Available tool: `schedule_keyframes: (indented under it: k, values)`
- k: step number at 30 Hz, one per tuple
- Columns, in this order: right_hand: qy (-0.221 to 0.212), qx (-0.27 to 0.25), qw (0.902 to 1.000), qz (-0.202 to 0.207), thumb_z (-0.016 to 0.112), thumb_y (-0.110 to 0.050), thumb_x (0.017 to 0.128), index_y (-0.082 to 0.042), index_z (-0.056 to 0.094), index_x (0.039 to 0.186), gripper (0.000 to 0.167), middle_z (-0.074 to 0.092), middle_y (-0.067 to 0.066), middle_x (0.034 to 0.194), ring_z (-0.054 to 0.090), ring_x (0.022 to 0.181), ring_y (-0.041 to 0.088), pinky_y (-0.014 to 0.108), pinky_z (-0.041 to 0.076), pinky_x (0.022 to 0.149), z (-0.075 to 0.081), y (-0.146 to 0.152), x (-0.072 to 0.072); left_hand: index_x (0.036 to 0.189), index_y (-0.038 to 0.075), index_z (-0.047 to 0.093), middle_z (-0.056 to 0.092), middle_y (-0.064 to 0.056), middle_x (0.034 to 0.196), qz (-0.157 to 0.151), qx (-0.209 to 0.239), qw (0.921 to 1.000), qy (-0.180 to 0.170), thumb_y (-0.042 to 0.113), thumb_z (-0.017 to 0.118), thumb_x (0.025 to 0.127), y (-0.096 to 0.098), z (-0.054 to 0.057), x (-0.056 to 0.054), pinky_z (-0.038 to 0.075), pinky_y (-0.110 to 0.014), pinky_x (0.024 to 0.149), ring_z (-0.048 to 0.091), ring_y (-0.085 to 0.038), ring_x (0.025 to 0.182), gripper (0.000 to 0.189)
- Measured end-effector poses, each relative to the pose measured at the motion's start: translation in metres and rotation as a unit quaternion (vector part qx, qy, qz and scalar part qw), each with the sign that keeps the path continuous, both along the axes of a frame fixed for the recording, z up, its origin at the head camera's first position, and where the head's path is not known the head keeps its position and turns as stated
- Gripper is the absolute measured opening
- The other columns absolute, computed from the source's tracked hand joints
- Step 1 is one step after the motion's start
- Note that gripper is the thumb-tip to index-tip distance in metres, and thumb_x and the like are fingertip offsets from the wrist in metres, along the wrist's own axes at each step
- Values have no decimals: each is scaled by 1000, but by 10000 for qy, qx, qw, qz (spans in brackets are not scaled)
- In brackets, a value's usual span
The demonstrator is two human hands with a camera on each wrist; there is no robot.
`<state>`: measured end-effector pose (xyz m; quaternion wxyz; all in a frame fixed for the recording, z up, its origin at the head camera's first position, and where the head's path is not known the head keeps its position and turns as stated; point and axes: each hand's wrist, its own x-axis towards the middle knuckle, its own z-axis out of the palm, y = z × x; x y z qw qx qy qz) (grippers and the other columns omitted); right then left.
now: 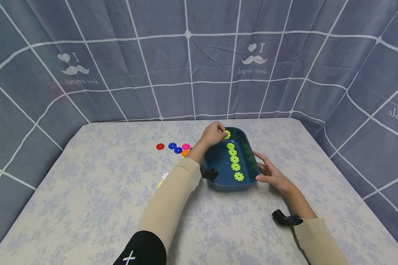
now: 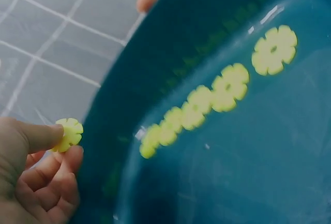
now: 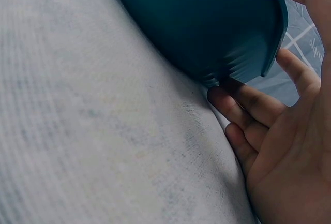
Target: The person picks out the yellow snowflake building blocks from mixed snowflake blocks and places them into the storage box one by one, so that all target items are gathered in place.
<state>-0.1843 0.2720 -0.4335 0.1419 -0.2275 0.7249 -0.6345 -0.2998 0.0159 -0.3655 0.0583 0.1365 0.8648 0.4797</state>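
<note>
My left hand pinches a yellow-green flower-shaped plastic disc between thumb and fingers, at the far end of a dark teal plastic bin. Inside the bin, several matching yellow-green discs form a line along the floor; the nearest one lies slightly apart from the others. My right hand holds the bin's right side near the front corner. The right wrist view shows its fingertips low against the bin's outer wall, with the thumb up near the rim.
Left of the bin lie loose flower discs: a red one, blue ones, a pink one and an orange one. A white disc is partly hidden by the left sleeve. A grey-blue curtain stands behind the table.
</note>
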Motion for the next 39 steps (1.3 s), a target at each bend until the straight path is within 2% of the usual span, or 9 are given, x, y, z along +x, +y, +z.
schedule_keyframes:
  k: [5,15,22,24,28,31,32,35,39]
  values:
    - [11,-10,10000,-11,58,-4,93,-12,9,156,81,29,40,145,55,119,13,28,47,91,-2,1,-1,102,4,55,66,-10,89,104,-387,9991,125,15,61,97,6,-6,-4,48,-35,75,64,-23,82,15]
    - [7,114,9999,-103,60,-7,93,-14,10,157,81,28,37,148,50,124,12,26,46,92,0,0,-1,99,6,56,59,-7,90,42,-1012,9943,321,17,63,96,9,-14,-5,45,-32,71,56,-20,78,14]
    - [-93,171,9997,-142,59,-6,93,-16,10,157,81,29,34,149,50,123,10,27,45,93,-1,0,-2,100,8,54,55,-5,88,-124,-1847,9820,370,16,57,98,11,-20,-5,42,-31,67,51,-18,72,9]
    - [-70,201,9997,-131,59,-6,93,-15,10,157,81,30,34,149,50,125,15,26,45,93,0,-1,-2,101,9,54,54,-5,88,-128,-2077,9775,339,14,56,99,12,-22,-5,41,-30,66,50,-17,70,6]
    - [8,273,9995,-146,59,-6,93,-12,11,156,80,30,34,148,42,132,37,28,44,94,0,-1,-2,97,9,55,51,-2,82,-88,-2369,9713,207,11,55,97,13,-25,-5,40,-28,62,47,-15,66,2]
    - [-8,325,9993,-200,60,-8,93,-12,11,156,80,31,34,148,35,133,48,36,42,98,0,-2,-2,87,11,52,45,0,72,-78,-2460,9692,131,9,56,96,14,-26,-5,37,-27,57,42,-14,60,10]
    - [-2,341,9992,-217,60,-8,93,-12,11,156,80,31,33,148,34,133,50,40,41,99,0,-2,-2,81,11,50,42,1,67,-68,-2507,9680,123,9,56,96,14,-27,-6,35,-26,55,39,-13,57,16]
    - [-15,300,9993,-207,60,-9,93,-11,11,156,81,30,33,148,32,134,51,38,41,99,0,-2,-2,68,14,40,30,2,58,-45,-2668,9637,124,10,56,97,17,-28,-8,31,-26,52,28,-12,51,33]
    - [-30,207,9997,-143,60,-9,93,-11,10,156,81,28,34,149,29,135,51,25,43,94,0,-1,-2,62,15,35,25,2,54,47,-2854,9584,82,13,58,97,19,-29,-9,32,-27,52,26,-12,49,42]
